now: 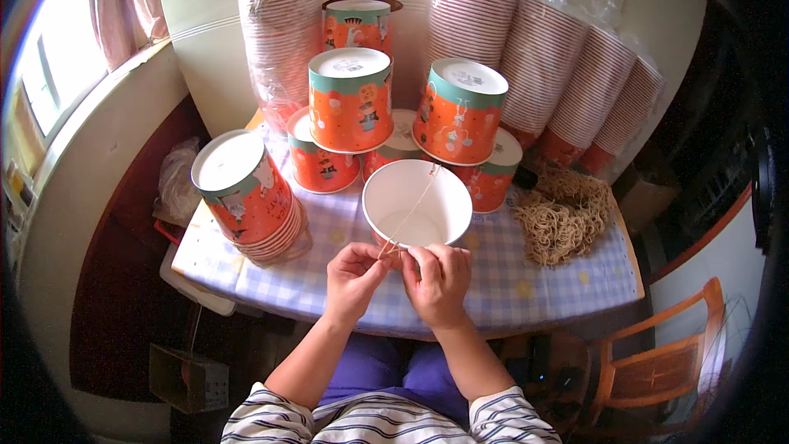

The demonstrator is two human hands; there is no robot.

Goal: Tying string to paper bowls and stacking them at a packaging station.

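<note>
at the open paper bucket (417,201), both hands (355,275) (438,278) pinch string (413,205).

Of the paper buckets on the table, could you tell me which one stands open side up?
The white-lined bucket right before both hands, with a string across its mouth. The other orange buckets stand bottom-up.

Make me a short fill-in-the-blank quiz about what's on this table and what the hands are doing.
1. Both hands pinch a thin ____ stretched across the open paper cup.
2. The inside of that cup is ____ in colour.
3. The pile of rubber bands lies to the person's ____ of the cup.
4. The tablecloth has a ____ pattern.

Missing words: rubber band; white; right; checked
</note>
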